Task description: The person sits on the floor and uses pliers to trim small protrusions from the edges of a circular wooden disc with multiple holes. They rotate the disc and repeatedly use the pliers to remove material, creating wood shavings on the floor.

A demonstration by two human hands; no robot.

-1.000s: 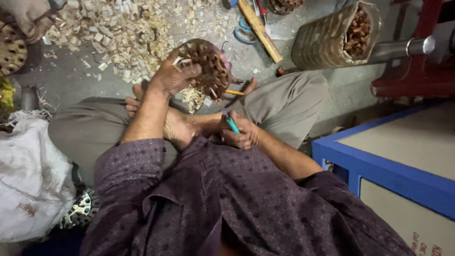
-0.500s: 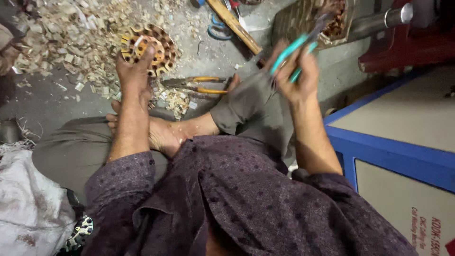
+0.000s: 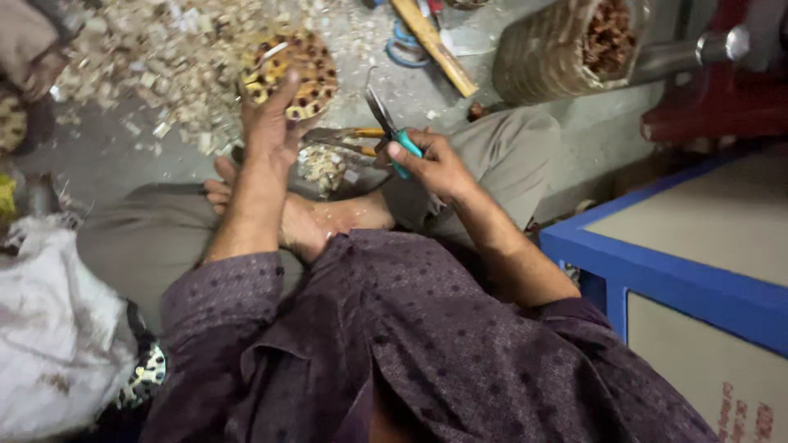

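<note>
A round, brown disc [image 3: 295,72] full of small holes, many plugged with pale bits, lies flat on the grey floor in the upper middle of the frame, partly covered at its lower left edge. Teal-handled cutters [image 3: 392,135] point up-left, just right of the disc, blades dark and narrow.

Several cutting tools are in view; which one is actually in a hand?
The teal-handled cutters, gripped in the right hand. The orange-handled pliers and blue-handled scissors lie untouched on the floor.
</note>
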